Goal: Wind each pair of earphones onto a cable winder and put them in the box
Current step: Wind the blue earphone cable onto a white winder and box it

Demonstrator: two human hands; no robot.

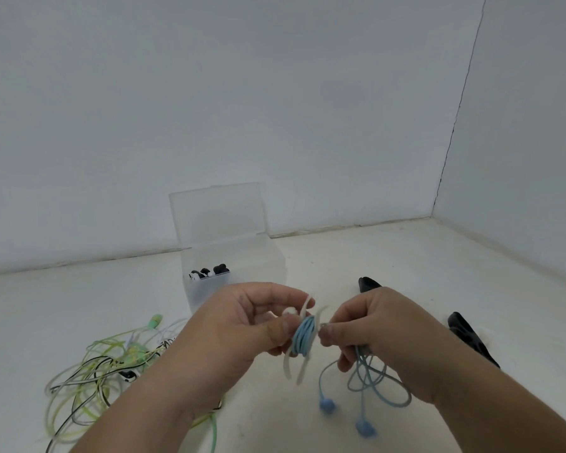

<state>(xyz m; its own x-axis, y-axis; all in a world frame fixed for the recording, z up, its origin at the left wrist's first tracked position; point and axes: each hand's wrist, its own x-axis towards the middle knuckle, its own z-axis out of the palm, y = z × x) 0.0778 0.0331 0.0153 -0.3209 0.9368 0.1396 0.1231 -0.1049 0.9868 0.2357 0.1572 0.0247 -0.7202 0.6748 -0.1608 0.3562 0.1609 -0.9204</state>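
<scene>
**Hands holding blue earphones on a white winder, above the desk**

The left hand is pinching the white cable winder between thumb and fingers, holding it up in the near middle. The blue earphones are sitting partly coiled round the winder's waist. The right hand, just right of it, is gripping the loose blue cable, whose loops and two earbuds are dangling below it.

Beyond the hands, the clear box is standing with its lid raised. Small black and white pieces are lying inside, and the left hand is hiding its near lower edge.

At near left a tangle of green, yellow, black and white cables is sprawling over the desk, partly covered by the left forearm. Two black objects are lying at right, half hidden behind the right hand and arm.
</scene>
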